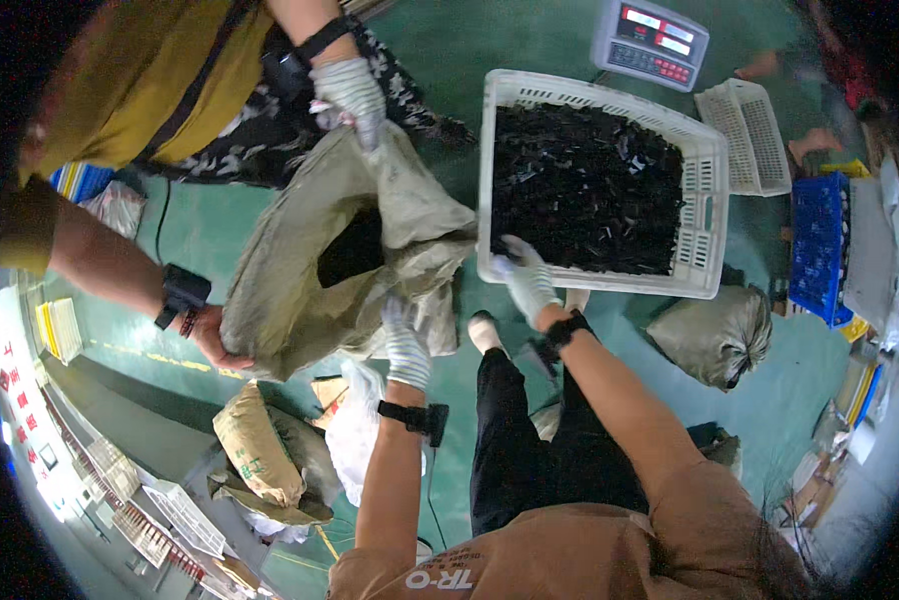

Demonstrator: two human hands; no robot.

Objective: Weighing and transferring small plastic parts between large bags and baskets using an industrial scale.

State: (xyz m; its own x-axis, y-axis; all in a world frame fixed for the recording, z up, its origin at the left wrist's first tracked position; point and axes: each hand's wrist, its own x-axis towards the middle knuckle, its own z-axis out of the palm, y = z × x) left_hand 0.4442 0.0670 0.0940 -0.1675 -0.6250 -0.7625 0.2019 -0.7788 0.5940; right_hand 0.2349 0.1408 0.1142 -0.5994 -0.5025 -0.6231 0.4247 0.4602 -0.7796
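A white perforated crate (712,215) holds a heap of small black pieces (590,185). My right hand (528,283), in a striped glove, is closed over the crate's near left corner, with its fingertips inside the rim. To the left, a large greyish woven sack (285,255) hangs with its mouth spread, dark inside. My left hand (407,350), also gloved, grips the near right side of the sack; its fingertips are partly blurred. Across from me, a co-worker's gloved hand (353,95) holds the sack's top, while their bare hand (220,338) holds its left edge.
Beyond the crate stands a digital scale (652,45), with a white basket (745,135) beside it. A tied sack (718,335) rests on the green floor at right, near a blue crate (820,250). Filled sacks (258,440) and a white bag (355,440) lie at lower left.
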